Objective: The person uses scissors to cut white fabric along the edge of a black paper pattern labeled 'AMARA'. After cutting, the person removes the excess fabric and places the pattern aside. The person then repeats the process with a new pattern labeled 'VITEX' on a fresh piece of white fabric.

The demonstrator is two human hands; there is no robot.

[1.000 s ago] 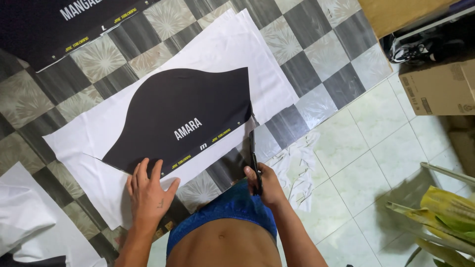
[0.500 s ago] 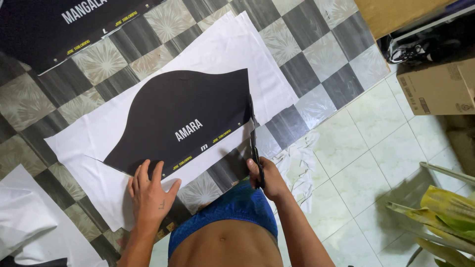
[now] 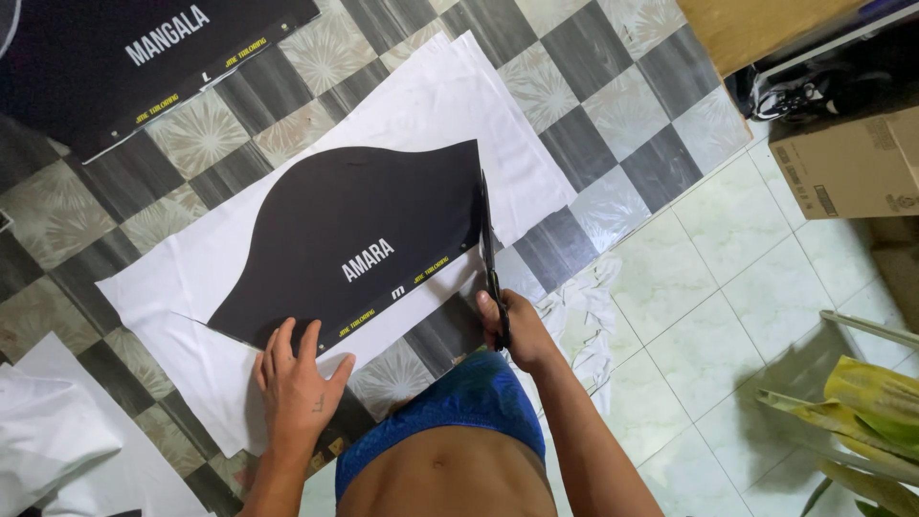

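Note:
A black curved pattern template (image 3: 354, 239) lies on a sheet of white fabric (image 3: 450, 105) spread over the checkered floor. My left hand (image 3: 297, 383) presses flat on the template's near edge, fingers spread. My right hand (image 3: 517, 330) grips black scissors (image 3: 490, 258), whose blades point away from me along the template's straight right edge, in the white fabric.
A second, larger black template (image 3: 124, 57) lies at the far left. White fabric scraps (image 3: 584, 306) sit right of my right hand. More white cloth (image 3: 48, 440) lies at the near left. A cardboard box (image 3: 842, 163) and yellow-green packets (image 3: 871, 402) stand at the right.
The scissor blades have advanced a little farther along the template's right edge. My left hand stays pressed on the template.

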